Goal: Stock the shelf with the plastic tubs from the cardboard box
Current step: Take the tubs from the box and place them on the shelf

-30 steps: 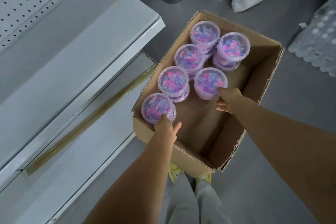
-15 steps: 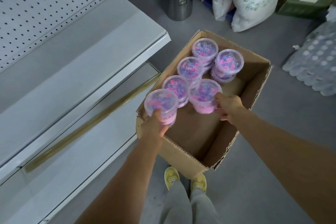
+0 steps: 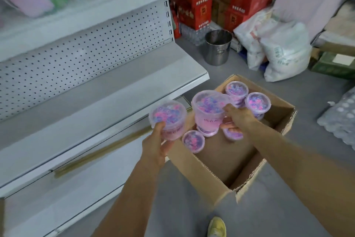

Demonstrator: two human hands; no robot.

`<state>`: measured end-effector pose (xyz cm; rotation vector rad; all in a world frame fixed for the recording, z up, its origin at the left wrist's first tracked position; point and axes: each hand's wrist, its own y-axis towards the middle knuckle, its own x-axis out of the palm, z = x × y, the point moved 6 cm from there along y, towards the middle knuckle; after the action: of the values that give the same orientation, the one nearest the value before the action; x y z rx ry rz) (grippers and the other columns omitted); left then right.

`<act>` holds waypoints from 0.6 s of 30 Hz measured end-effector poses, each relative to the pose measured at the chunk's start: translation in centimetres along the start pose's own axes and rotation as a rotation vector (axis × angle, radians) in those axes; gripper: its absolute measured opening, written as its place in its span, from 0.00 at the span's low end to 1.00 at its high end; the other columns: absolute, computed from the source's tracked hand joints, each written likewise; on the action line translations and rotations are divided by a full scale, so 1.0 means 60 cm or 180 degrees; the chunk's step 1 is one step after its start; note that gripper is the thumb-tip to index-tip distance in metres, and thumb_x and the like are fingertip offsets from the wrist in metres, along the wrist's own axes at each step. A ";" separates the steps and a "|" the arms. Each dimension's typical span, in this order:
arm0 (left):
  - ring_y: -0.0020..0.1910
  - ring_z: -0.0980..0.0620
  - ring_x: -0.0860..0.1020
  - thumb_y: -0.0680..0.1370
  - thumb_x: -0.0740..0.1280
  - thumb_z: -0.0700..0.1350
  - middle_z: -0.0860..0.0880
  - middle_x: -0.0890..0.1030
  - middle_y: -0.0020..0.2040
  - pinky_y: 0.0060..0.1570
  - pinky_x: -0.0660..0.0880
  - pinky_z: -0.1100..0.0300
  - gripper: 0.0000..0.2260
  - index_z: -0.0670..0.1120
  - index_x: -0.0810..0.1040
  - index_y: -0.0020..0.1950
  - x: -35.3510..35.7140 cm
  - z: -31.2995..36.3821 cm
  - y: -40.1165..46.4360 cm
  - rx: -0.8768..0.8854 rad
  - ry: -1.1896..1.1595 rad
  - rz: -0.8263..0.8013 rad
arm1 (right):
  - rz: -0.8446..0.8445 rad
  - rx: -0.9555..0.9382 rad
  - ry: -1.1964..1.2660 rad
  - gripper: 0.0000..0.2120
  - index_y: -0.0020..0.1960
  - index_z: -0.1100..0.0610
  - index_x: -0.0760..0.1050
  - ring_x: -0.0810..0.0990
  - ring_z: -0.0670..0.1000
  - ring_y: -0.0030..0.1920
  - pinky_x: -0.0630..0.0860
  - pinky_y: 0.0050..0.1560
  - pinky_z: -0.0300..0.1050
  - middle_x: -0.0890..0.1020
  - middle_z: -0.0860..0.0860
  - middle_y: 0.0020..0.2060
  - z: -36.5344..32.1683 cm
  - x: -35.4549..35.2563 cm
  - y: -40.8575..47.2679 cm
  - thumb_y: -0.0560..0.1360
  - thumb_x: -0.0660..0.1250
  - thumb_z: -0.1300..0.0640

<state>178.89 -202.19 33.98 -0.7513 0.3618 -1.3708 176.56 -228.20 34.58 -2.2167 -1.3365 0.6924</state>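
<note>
White shelf (image 3: 107, 90) at left, bare, likely destination. Left hand (image 3: 156, 145) clamped round lidded bead tub (image 3: 168, 119), lifted beside shelf edge. Right hand (image 3: 237, 119) gripping second tub (image 3: 209, 111) by side, above cardboard box (image 3: 211, 177). More tubs (image 3: 193, 140) inside box.

grey floor (image 3: 299, 90), cardboard box (image 3: 221, 175), steel pot (image 3: 217, 48)

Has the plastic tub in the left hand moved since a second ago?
Yes. The left hand has lifted its clear plastic tub out of the cardboard box, leftward toward the white shelf.
</note>
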 end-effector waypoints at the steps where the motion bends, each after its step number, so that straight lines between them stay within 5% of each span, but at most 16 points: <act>1: 0.46 0.51 0.78 0.76 0.70 0.47 0.48 0.76 0.46 0.57 0.77 0.50 0.11 0.44 0.76 0.55 -0.019 0.015 -0.012 0.0072 -0.0029 0.0012 | -0.0059 -0.0072 -0.0086 0.12 0.50 0.62 0.75 0.82 0.58 0.38 0.76 0.36 0.43 0.82 0.62 0.49 -0.015 0.013 -0.016 0.78 0.61 0.53; 7: 0.58 0.44 0.77 0.74 0.70 0.53 0.47 0.76 0.55 0.53 0.78 0.50 0.12 0.50 0.77 0.54 -0.159 0.110 -0.092 0.0459 -0.0017 0.0083 | -0.0464 -0.0517 -0.0518 0.20 0.57 0.66 0.75 0.83 0.61 0.43 0.78 0.46 0.50 0.82 0.63 0.47 -0.097 0.125 -0.130 0.78 0.61 0.49; 13: 0.49 0.45 0.77 0.76 0.67 0.52 0.43 0.76 0.53 0.45 0.79 0.54 0.07 0.51 0.76 0.50 -0.351 0.179 -0.201 0.0838 -0.0077 0.0141 | -0.0939 -0.0855 -0.0614 0.16 0.51 0.64 0.75 0.84 0.60 0.39 0.81 0.38 0.48 0.83 0.63 0.42 -0.119 0.282 -0.275 0.76 0.63 0.50; 18: 0.49 0.44 0.77 0.74 0.68 0.56 0.41 0.73 0.61 0.51 0.79 0.51 0.16 0.50 0.75 0.57 -0.560 0.211 -0.281 0.0914 -0.0136 0.0312 | -0.1236 -0.1073 -0.0646 0.13 0.42 0.64 0.73 0.83 0.62 0.38 0.82 0.40 0.52 0.81 0.64 0.39 -0.112 0.426 -0.424 0.74 0.65 0.53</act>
<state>167.94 -166.76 48.03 -0.5175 0.1608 -1.2785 174.10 -195.32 50.70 -2.0702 -2.0458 0.5901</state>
